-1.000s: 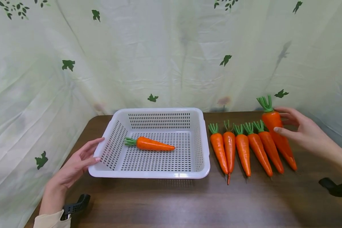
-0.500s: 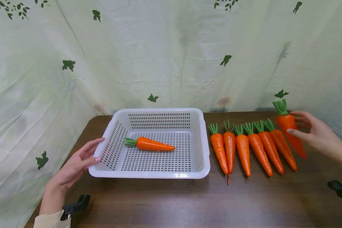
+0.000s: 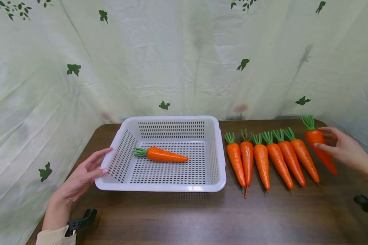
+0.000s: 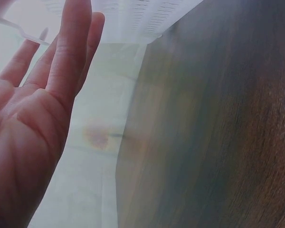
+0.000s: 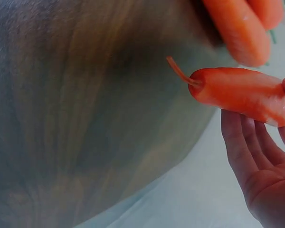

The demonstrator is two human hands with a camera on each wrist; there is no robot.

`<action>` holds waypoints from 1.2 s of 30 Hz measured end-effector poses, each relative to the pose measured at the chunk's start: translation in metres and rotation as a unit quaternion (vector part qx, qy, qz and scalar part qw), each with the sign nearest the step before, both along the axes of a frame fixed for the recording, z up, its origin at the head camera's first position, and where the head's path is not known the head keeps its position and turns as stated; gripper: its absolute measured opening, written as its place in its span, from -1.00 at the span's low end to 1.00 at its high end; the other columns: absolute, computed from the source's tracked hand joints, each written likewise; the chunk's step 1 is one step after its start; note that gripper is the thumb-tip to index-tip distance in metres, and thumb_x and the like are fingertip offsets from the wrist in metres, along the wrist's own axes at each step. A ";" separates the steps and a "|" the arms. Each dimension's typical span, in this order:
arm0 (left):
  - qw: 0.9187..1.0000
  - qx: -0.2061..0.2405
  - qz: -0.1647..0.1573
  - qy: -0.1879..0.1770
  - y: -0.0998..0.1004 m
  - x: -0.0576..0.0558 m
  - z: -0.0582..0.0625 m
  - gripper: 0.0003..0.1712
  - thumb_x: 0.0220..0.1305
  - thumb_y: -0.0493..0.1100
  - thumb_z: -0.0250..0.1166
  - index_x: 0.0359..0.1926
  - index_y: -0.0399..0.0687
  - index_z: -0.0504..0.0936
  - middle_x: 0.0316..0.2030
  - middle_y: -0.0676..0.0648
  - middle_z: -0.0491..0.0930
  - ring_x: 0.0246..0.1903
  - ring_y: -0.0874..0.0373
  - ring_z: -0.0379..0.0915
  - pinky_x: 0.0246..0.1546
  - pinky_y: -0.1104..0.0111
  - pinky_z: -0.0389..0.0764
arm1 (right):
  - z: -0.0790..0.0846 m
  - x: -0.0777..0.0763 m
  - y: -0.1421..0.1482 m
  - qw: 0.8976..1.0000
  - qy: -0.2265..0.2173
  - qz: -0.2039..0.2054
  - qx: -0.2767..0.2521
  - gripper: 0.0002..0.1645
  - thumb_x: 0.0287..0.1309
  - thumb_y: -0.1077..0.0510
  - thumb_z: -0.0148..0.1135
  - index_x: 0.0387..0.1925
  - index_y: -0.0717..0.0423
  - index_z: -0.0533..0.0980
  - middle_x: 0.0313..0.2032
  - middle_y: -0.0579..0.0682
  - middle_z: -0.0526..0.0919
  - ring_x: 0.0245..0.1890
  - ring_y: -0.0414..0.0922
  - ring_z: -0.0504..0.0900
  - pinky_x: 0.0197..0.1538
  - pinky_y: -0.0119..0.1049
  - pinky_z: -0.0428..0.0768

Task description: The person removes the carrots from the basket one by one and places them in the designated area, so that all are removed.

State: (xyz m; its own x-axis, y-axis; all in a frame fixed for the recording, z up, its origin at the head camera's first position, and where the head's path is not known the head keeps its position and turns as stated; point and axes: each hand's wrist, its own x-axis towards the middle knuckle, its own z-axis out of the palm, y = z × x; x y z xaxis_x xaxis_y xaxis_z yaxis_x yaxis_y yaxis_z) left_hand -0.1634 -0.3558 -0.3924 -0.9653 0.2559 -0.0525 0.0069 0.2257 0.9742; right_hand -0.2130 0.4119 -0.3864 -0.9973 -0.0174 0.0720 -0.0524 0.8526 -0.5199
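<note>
My right hand [image 3: 340,146] holds an orange carrot [image 3: 317,143] with green stems by its upper body, thumb on the near side and fingers on the far side. In the right wrist view, the carrot [image 5: 242,92] shows its thin root tip pointing left, with the hand [image 5: 270,175] below it. At the other end, my left hand [image 3: 82,175] touches the left rim of a white plastic basket [image 3: 159,188]. Its fingers [image 4: 69,52] look straight in the left wrist view. One carrot [image 3: 164,154] lies inside the basket, stems to the left.
Between the basket and the right hand, several carrots [image 3: 276,160] lie side by side in a slanted row, stems toward the back. Everything stands on a dark wooden table [image 3: 184,217]. A pale curtain [image 3: 178,68] with leaf prints hangs behind it.
My right hand has moved right, away from the carrot row, and then lowered slightly with a carrot in its grip. Another carrot now shows at the row's right end. My left hand stays put.
</note>
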 end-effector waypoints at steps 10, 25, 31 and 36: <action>1.000 0.022 -0.021 0.006 0.001 -0.001 0.000 -0.26 0.42 -0.28 0.10 0.51 0.23 0.11 0.35 0.00 0.24 0.13 0.14 0.47 -0.07 0.03 0.61 | -0.017 -0.011 0.016 0.999 -0.031 0.005 0.035 -0.19 0.35 -0.01 0.19 0.26 0.54 0.11 0.06 0.70 0.30 -0.02 0.54 0.41 -0.21 0.22 0.56; 1.000 0.008 -0.004 0.003 0.000 -0.001 -0.001 -0.26 0.41 -0.27 0.12 0.51 0.22 0.11 0.35 0.00 0.24 0.13 0.17 0.46 -0.07 0.05 0.61 | -0.021 -0.012 0.016 0.997 -0.078 0.020 0.013 -0.18 0.38 -0.10 0.11 0.25 0.54 0.12 0.06 0.63 0.38 -0.12 0.39 0.56 -0.28 0.01 0.64; 1.000 0.013 -0.007 0.005 0.001 0.000 0.001 -0.27 0.41 -0.28 0.13 0.51 0.20 0.13 0.35 0.04 0.25 0.13 0.18 0.46 -0.07 0.11 0.63 | -0.023 -0.010 0.017 0.994 -0.106 0.032 -0.012 -0.13 0.42 -0.10 0.06 0.28 0.59 0.03 0.09 0.67 0.31 -0.10 0.37 0.57 -0.23 0.03 0.66; 1.000 0.012 -0.010 0.007 0.001 0.000 0.001 -0.26 0.41 -0.28 0.12 0.51 0.23 0.12 0.35 0.05 0.25 0.13 0.18 0.46 -0.07 0.09 0.62 | -0.022 -0.009 0.016 0.993 -0.111 0.032 -0.016 -0.10 0.42 -0.11 0.05 0.29 0.60 0.00 0.11 0.68 0.29 -0.10 0.37 0.58 -0.23 0.04 0.66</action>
State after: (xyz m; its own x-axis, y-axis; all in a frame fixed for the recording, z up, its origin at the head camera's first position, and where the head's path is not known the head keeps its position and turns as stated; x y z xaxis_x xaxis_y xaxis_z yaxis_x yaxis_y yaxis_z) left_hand -0.1632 -0.3548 -0.3918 -0.9607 0.2758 -0.0330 0.0246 0.2028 0.9789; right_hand -0.2222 0.4281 -0.4084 -0.9856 -0.0835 -0.1474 0.0118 0.8342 -0.5513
